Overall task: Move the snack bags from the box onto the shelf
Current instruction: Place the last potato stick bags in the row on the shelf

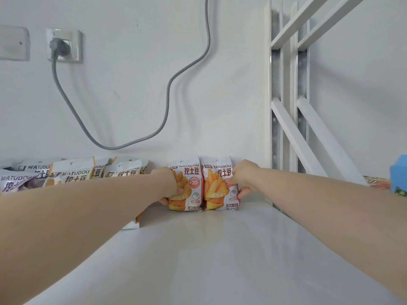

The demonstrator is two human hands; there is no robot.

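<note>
**Two snack bags going up at the back of the shelf**

So we've got one bag per hand here. Our left hand (170, 183) pinches the left bag (187, 188) by its outer edge, thumb on the printed front and the other fingers curled round behind. Our right hand (243, 177) does the same on the right bag (218, 188). Both bags stand at the back of the shelf (220, 249), side by side and touching, right up by the wall (132, 106).

Our tip for this step: get the bottom seams flat on the shelf and let the tops lean back a hair before loosening the grip, or these puffy packs will probably tip forward. We'd let go one hand at a time, and line the pair up with the other bags (72, 172) off to the left.

Orientation: both are upright, long axis vertical, hang-hole end up and bottom seam down. The fronts face us, so the labels read properly. The bags on the left look more slumped and overlapped. We can't tell whether the blue thing (399, 172) at the right edge is the box.
</note>
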